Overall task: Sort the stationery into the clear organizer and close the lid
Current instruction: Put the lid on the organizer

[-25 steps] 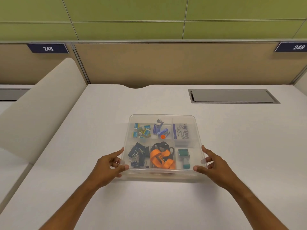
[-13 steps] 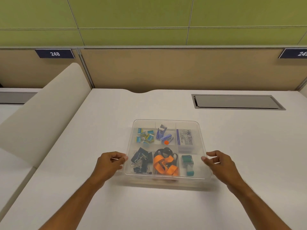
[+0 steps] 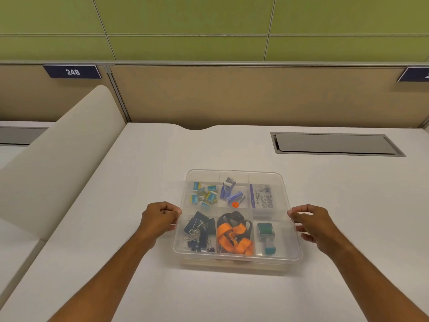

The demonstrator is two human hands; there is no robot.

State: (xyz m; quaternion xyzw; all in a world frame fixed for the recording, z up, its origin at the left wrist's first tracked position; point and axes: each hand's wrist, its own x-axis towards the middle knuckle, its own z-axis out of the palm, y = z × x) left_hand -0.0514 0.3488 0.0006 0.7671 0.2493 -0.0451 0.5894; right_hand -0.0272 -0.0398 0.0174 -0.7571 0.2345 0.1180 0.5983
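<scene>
The clear organizer [image 3: 235, 258] sits on the white desk with its clear lid lying on top. Through the lid I see small staple boxes [image 3: 204, 194], blue boxes [image 3: 232, 194], a white card pack [image 3: 263, 196], black binder clips [image 3: 199, 231], an orange lanyard [image 3: 234, 237] and a green stamp [image 3: 267, 235], each in its own compartment. My left hand [image 3: 157, 219] is curled on the organizer's left edge. My right hand [image 3: 313, 224] grips the right edge, thumb on the rim and fingers below it.
A grey cable hatch [image 3: 336, 144] is set into the desk at the back right. A curved beige divider [image 3: 58, 159] rises along the left side. A tan partition [image 3: 232, 96] with a "248" label [image 3: 72, 72] closes the back.
Both hands slid from the organizer's front corners up to the middle of its sides, and the open fingers have curled onto the edges. The organizer has stayed in place.
</scene>
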